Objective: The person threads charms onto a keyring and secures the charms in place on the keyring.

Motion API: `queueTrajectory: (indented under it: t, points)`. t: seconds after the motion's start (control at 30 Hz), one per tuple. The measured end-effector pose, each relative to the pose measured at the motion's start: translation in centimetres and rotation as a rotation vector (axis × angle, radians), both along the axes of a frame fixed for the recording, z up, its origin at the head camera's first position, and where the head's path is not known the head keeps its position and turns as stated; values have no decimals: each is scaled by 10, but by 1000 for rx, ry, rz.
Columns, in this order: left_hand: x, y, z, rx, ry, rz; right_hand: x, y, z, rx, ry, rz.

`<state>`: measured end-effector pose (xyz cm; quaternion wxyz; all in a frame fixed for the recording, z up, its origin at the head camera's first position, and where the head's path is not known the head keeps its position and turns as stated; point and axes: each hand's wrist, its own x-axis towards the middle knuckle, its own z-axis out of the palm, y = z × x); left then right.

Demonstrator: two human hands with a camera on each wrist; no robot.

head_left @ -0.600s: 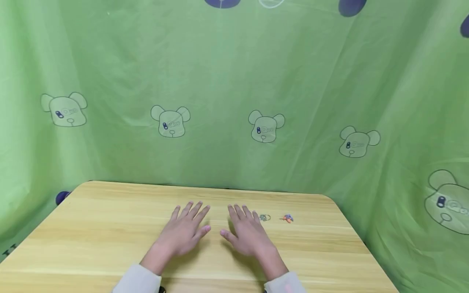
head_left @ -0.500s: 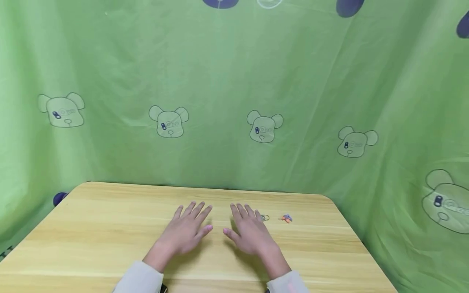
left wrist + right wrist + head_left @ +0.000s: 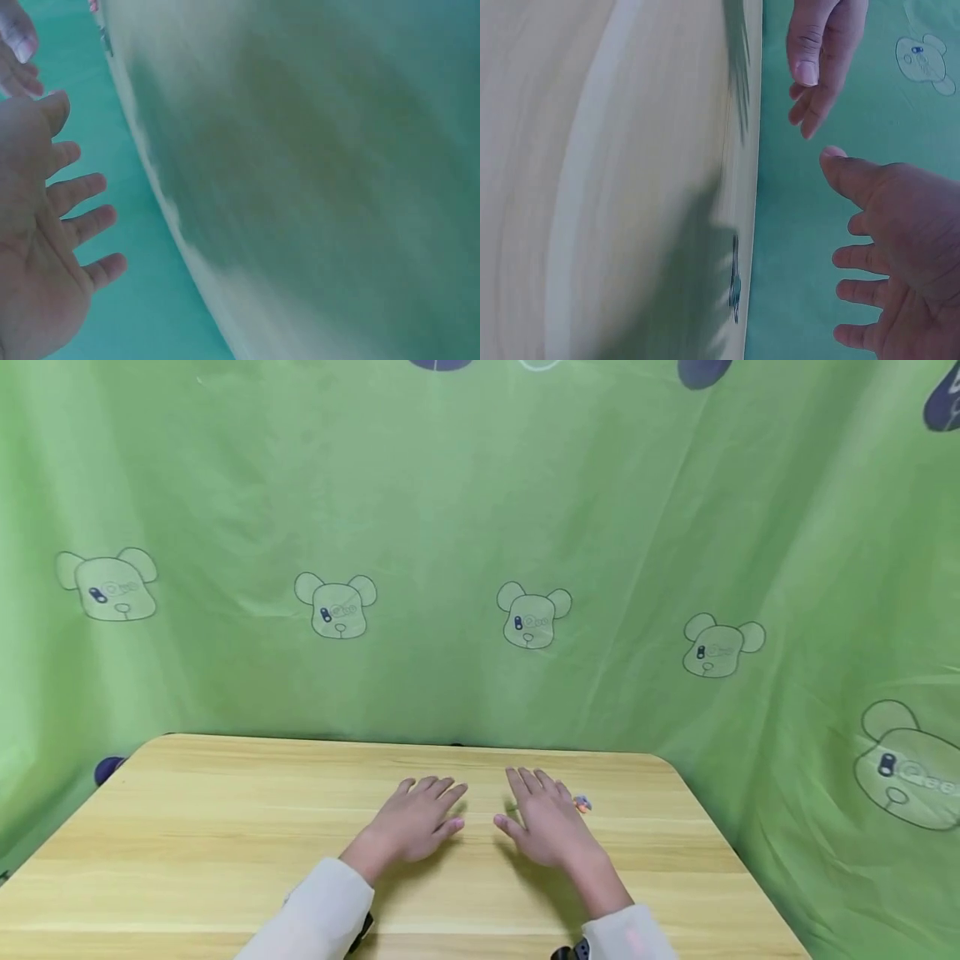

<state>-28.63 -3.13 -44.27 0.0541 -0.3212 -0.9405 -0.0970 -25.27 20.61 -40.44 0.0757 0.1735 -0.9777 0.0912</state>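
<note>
My left hand [image 3: 415,820] hovers over the wooden table with straight, spread fingers and holds nothing. Opposite it, my right hand [image 3: 551,823] is also held above the table, palm down, fingers spread and free of any object. Just past the right fingertips lies a small orange and blue-purple item [image 3: 582,804], partly covered and too small to identify. A small thin item with a ring [image 3: 736,281] lies on the table below the right hand in the right wrist view; in the head view that hand mostly hides it.
The pale wooden table [image 3: 225,860] has rounded far corners. Behind and beside it hangs a green curtain [image 3: 435,685] printed with bear heads. Shadows of the hands fall on the tabletop.
Both hands have moved to the right across the table, still spread. The right hand now covers most of the ringed item. The head view has shifted slightly.
</note>
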Motion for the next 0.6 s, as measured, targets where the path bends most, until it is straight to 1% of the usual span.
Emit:
queueTrajectory:
  t: [0.23, 0.4, 0.6]
  points:
    - [-10, 29, -1, -24, -11, -53, -1, 27, 2, 27, -1, -16]
    - [-19, 50, -1, -26, -20, -79, -4, 48, 4, 66, 9, -26]
    - [-26, 71, -1, -39, -20, -100, -9, 72, 4, 101, 14, -34]
